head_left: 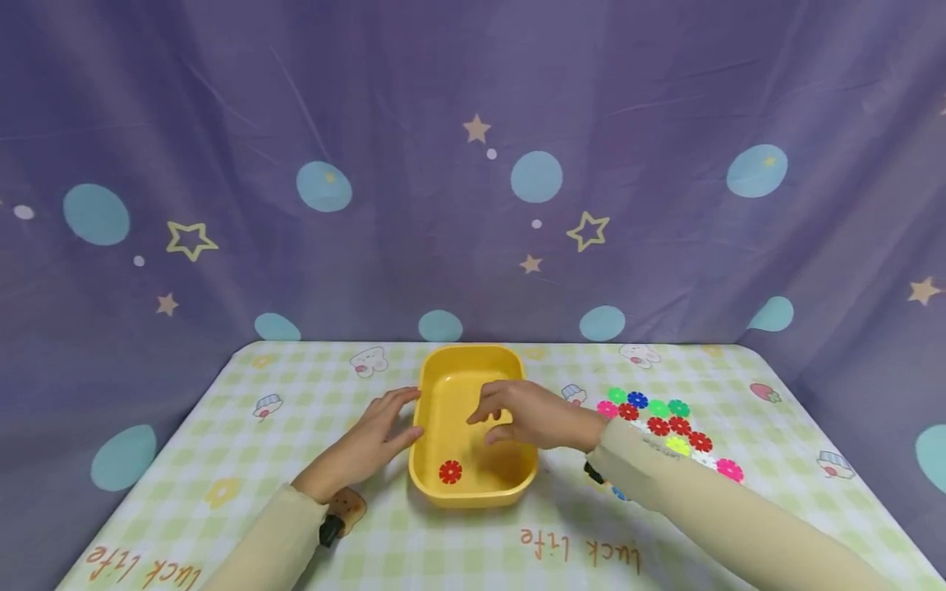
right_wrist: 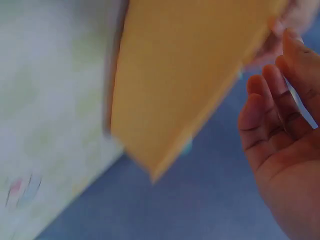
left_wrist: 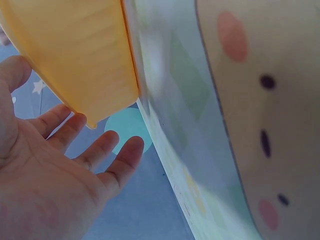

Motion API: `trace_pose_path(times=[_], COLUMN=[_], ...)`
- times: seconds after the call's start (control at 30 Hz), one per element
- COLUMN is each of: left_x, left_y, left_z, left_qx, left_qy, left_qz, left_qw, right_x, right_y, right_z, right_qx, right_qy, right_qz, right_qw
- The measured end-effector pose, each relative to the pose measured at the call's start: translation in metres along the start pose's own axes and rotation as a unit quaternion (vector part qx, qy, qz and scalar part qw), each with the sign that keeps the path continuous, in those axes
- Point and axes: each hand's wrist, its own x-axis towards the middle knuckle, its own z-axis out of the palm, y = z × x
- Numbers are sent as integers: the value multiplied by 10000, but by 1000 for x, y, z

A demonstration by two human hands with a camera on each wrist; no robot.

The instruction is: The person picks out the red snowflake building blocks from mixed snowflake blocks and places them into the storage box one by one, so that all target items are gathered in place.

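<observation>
A yellow plastic bin [head_left: 473, 498] stands on the table, with a red notched disc [head_left: 450, 472] lying flat near its front left corner. My left hand [head_left: 365, 443] is at the bin's left side; its thumb and some fingertips rest on the rim, as the left wrist view also shows with the spread fingers [left_wrist: 95, 150]. Over the bin's right half hovers my right hand [head_left: 535, 414], fingers loosely bent and thumb apart from them. Nothing shows between those fingers in the right wrist view, where the hand [right_wrist: 290, 155] is beside the bin's outer wall [right_wrist: 175, 75].
To the right, several notched discs in red, green, pink, blue, yellow and white lie in a loose group [head_left: 679, 426], partly behind my right sleeve [head_left: 687, 484]. A checked cloth [head_left: 414, 550] covers the table. A purple curtain [head_left: 414, 246] hangs behind it.
</observation>
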Motion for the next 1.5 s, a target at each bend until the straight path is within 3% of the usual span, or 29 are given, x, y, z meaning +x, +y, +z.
trace_pose_path(times=[0.13, 0.3, 0.5, 0.63, 0.8, 0.97, 1.27, 1.5], left_x=[-3, -5, -6, -6, -6, -5, -3, -2], left_y=[-1, -2, -2, -3, -3, -2, -2, -1], left_z=[-2, -2, -3, -4, -3, -3, -2, 0], left_qx=[-54, -55, -45, -14, -21, -23, -45, -27], left_qy=[-26, -74, -21, 4, 13, 14, -46, -37], left_qz=[-94, -158, -162, -147, -166, -162, -115, -58], left_qw=[9999, 9998, 9999, 9999, 9999, 9999, 9999, 10000], right_x=[-38, -94, -147, -170, -183, -185, -187, -184], right_y=[8, 29, 50, 59, 66, 68, 68, 53], right_z=[-26, -41, -31, -19, -6, -3, -5, 4], right_qx=[125, 261, 245, 445, 386, 238, 597, 863], right_qy=[551, 885, 587, 191, -14, 20, -190, -166], right_qz=[316, 1137, 2219, 2451, 2334, 2520, 2522, 2540], right_qw=[9979, 9892, 9730, 9683, 9716, 9674, 9656, 9632])
